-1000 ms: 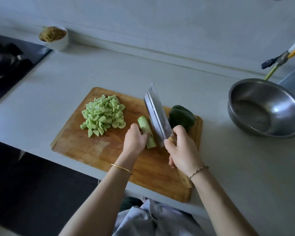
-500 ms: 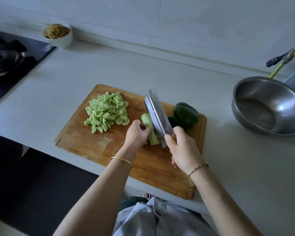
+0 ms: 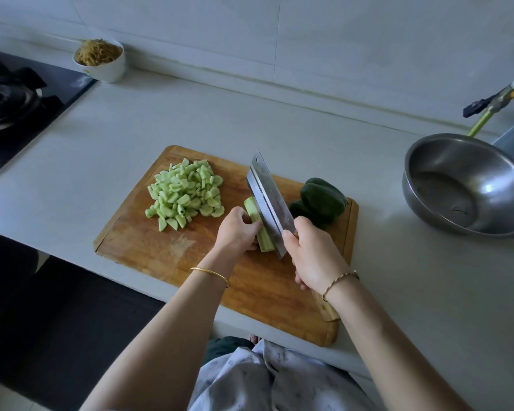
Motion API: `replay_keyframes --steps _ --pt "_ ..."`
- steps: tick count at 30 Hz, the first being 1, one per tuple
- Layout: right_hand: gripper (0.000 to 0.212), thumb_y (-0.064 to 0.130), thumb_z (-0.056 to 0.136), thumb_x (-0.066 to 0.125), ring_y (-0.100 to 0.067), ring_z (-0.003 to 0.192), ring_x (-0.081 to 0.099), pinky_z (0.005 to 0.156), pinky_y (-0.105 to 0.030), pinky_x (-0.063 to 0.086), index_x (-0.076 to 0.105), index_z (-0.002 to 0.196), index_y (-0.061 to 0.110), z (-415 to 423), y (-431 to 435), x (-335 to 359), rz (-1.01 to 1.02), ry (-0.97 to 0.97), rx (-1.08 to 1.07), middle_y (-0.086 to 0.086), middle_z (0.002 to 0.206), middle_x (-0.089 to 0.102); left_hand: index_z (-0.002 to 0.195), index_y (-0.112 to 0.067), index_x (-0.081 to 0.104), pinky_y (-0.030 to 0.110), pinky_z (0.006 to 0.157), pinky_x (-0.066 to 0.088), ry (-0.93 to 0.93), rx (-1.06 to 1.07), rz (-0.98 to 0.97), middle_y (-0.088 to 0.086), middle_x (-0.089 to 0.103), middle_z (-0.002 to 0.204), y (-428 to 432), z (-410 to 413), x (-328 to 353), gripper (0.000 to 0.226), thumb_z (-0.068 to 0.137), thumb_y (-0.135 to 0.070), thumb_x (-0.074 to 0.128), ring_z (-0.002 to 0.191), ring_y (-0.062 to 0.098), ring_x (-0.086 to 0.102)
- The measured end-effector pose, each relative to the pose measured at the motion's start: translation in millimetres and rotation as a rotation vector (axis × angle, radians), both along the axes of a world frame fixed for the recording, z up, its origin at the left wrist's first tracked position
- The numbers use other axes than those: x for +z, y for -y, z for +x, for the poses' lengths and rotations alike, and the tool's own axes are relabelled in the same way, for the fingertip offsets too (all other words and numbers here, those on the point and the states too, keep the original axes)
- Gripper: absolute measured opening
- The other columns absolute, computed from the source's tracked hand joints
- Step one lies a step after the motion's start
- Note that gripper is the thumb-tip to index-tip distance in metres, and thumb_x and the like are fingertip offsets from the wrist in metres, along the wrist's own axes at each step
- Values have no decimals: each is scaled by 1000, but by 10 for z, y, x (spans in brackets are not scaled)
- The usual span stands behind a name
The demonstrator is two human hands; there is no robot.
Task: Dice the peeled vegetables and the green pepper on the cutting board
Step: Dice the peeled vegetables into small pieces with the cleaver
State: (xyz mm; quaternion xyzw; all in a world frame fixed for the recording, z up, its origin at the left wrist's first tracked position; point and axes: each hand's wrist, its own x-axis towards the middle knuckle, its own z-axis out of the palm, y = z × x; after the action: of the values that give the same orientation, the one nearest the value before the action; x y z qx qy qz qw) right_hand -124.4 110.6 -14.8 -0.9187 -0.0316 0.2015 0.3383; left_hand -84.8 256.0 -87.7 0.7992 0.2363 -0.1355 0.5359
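A wooden cutting board (image 3: 149,250) lies on the counter in front of me. A pile of diced pale green vegetable (image 3: 186,194) sits on its far left part. My left hand (image 3: 238,231) holds a peeled vegetable piece (image 3: 260,229) lying lengthwise at the board's middle. My right hand (image 3: 315,258) grips the handle of a cleaver (image 3: 269,200), whose blade runs along the right side of that piece, touching it. A whole dark green pepper (image 3: 321,201) lies at the board's far right corner, behind the blade.
A steel bowl (image 3: 469,185) stands on the counter to the right. A white bowl of brownish food (image 3: 101,59) sits by the back wall at left. A black stove (image 3: 18,96) fills the left edge. A tap handle (image 3: 499,99) sticks out at far right.
The cleaver has moved left against the peeled piece and lowered along its length. My left hand has kept its hold on the piece. The camera view has shifted slightly.
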Motion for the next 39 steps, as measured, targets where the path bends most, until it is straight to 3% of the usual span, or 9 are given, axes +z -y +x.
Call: replay_keyframes --steps 9,15,20,23,28,33,36,39 --pt "13 28 103 34 -10 54 51 59 -32 56 40 103 17 17 -191 107 -129 38 43 6 71 45 84 -13 44 42 66 60 5 25 1 17 64 97 9 2 -49 19 92 -19 59 79 29 69" --pt "17 28 103 34 -11 59 52 61 -29 55 41 111 15 -34 -165 158 -189 0 69 2 78 48 88 -10 46 44 66 60 -2 43 22 17 65 94 22 5 -51 17 91 -19 60 76 29 69" --pt "19 28 103 35 -20 69 62 69 -41 59 44 108 13 77 -280 60 -181 -10 47 2 73 48 93 -6 49 43 68 59 5 33 57 15 65 90 24 -19 -31 19 91 -20 61 74 26 68" --pt "16 27 103 36 -19 67 59 65 -36 56 43 99 14 59 -279 -43 -160 -1 42 2 71 47 95 -7 49 44 68 59 -5 38 41 14 66 90 20 -12 -34 17 91 -19 61 73 27 69" --pt "16 27 103 37 -18 67 53 50 -26 36 43 98 13 -57 -275 -268 -167 65 9 4 73 47 94 -8 49 45 68 59 6 37 32 15 66 92 27 -19 -61 18 89 -20 62 76 27 69" --pt "19 28 103 37 -15 55 51 51 -29 45 44 92 14 66 -79 -366 37 -20 -137 -3 72 54 99 -8 50 43 70 57 26 -47 202 9 62 92 55 -31 -18 25 90 -29 59 79 25 65" --pt "20 28 103 37 -14 51 49 47 -27 41 45 92 13 60 -60 -390 74 -29 -158 -4 71 54 104 -5 49 29 55 47 12 -71 254 11 60 95 70 -29 16 24 92 -25 56 78 22 60" --pt "21 28 102 38 -16 56 51 50 -29 41 43 88 13 14 -75 -377 5 40 -140 0 69 50 108 -2 50 28 55 42 -10 -69 268 15 61 100 97 -27 33 29 89 -24 55 81 26 60"
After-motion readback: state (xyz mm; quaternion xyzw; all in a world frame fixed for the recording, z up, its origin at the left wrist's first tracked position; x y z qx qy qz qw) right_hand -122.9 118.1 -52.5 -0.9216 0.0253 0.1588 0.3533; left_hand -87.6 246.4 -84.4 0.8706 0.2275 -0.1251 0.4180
